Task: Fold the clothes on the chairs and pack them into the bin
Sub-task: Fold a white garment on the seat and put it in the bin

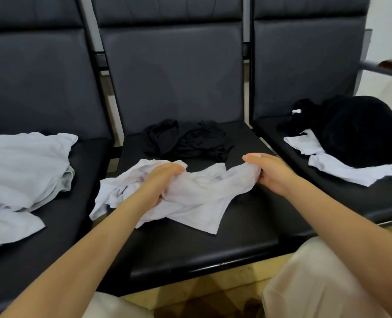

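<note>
1. White garment [197,193] lies crumpled mid-frame on the middle chair seat [213,249], long axis running left-right.
2. Left hand [160,182] and right hand [268,173]: fingers clenched on its ends.
3. Black cushioned chairs; yellowish floor [213,292] at the bottom.

No text, label, brand, number or sign could be read anywhere; a small white tag [296,111] on the black garment [360,131] was too blurred.

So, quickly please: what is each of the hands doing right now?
Left hand: grips the white garment on the middle chair.
Right hand: pinches the same garment's other end.
</note>
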{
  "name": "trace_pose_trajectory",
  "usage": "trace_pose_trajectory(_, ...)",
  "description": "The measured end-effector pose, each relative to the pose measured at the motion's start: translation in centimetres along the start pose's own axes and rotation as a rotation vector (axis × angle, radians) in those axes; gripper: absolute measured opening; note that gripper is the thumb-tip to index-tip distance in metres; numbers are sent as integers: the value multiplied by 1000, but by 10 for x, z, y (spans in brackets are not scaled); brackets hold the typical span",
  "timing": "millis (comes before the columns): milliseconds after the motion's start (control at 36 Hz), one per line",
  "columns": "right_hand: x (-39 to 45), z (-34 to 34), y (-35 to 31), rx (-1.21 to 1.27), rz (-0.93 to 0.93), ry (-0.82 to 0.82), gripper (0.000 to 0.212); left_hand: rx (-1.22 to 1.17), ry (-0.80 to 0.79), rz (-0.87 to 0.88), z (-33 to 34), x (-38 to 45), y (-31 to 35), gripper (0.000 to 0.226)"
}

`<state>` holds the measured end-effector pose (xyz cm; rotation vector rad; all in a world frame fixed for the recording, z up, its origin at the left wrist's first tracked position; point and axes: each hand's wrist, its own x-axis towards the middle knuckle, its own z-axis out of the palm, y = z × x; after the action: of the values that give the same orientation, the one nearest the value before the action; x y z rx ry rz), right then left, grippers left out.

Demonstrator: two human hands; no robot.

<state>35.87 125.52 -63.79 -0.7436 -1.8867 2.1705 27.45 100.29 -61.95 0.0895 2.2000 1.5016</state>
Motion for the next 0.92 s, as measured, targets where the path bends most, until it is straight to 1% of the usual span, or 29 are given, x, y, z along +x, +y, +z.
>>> trace_pose_trajectory(28, 1, 0, 1, -19, 5, -1, 36, 164, 60, -16, 3, 1, 2, 28)
trace_pose_trajectory(56, 1, 0, 1, -58, 8, -6, 36, 312, 92, 21, 6, 2, 2, 31)
trace_pose_trajectory(83, 1, 0, 2, -126, 13, -10, 34, 419, 80, 100, 9, 2, 0, 32)
trace_pose_trajectory(111, -1, 1, 2, -229, 13, -17, 30, 518, 28, 174, 10, 2, -5, 33)
trace_pose_trajectory(139, -2, 1, 3, -370, -1, -26, 23, 602, 8, 215, 9, 0, -10, 34)
trace_pose_trajectory(167, -4, 2, 5, -519, -21, -41, 16, 677, 24, 231, 8, -1, -16, 33)
trace_pose_trajectory(194, -6, 3, 6, -656, -51, -50, 17, 729, 60, 241, 8, 2, -21, 31)
trace_pose_trajectory(222, -7, 3, 7, -754, -77, -52, 22, 755, 108, 246, 9, 4, -23, 30)
trace_pose_trajectory(278, -8, 2, 8, -856, -92, -19, 27, 756, 189, 261, 12, 8, -26, 36)
trace_pose_trajectory(306, -10, 1, 7, -896, -76, 3, 33, 725, 222, 269, 14, 9, -26, 41)
trace_pose_trajectory(333, -11, 1, 6, -945, -49, 25, 45, 688, 249, 277, 15, 11, -27, 44)
trace_pose_trajectory(361, -12, 0, 6, -994, -41, 53, 56, 668, 262, 276, 15, 12, -28, 45)
trace_pose_trajectory(389, -11, 0, 6, -1035, -76, 87, 63, 664, 258, 270, 14, 14, -28, 42)
trace_pose_trajectory(417, -11, 0, 6, -1053, -143, 129, 64, 668, 249, 264, 15, 14, -28, 40)
trace_pose_trajectory(472, -15, 2, 4, -1042, -351, 174, 52, 670, 240, 240, 15, 16, -27, 46)
trace_pose_trajectory(528, -20, 3, 2, -1039, -499, 126, 35, 682, 233, 216, 15, 16, -25, 49)
trace_pose_trajectory(556, -22, 4, 2, -1048, -513, 69, 29, 693, 222, 222, 15, 16, -24, 47)
trace_pose_trajectory(583, -25, 6, 2, -1068, -489, 1, 24, 716, 202, 233, 15, 14, -23, 42)
trace_pose_trajectory(639, -30, 9, 3, -1171, -372, -116, 20, 783, 151, 271, 16, 10, -21, 28)
trace_pose_trajectory(667, -31, 11, 3, -1233, -321, -150, 18, 820, 127, 291, 17, 10, -21, 27)
trace_pose_trajectory(722, -31, 12, 4, -1272, -286, -151, 15, 855, 105, 338, 17, 9, -22, 29)
trace_pose_trajectory(750, -30, 12, 4, -1256, -290, -125, 13, 815, 112, 354, 18, 10, -21, 35)
trace_pose_trajectory(806, -26, 10, 2, -1173, -310, -42, 10, 647, 129, 345, 18, 10, -19, 46)
trace_pose_trajectory(861, -26, 9, 0, -1018, -344, 41, 11, 437, 129, 277, 17, 7, -13, 45)
trace_pose_trajectory(917, -26, 10, -2, -870, -375, 84, 9, 125, 70, 117, 17, 0, -3, 37)
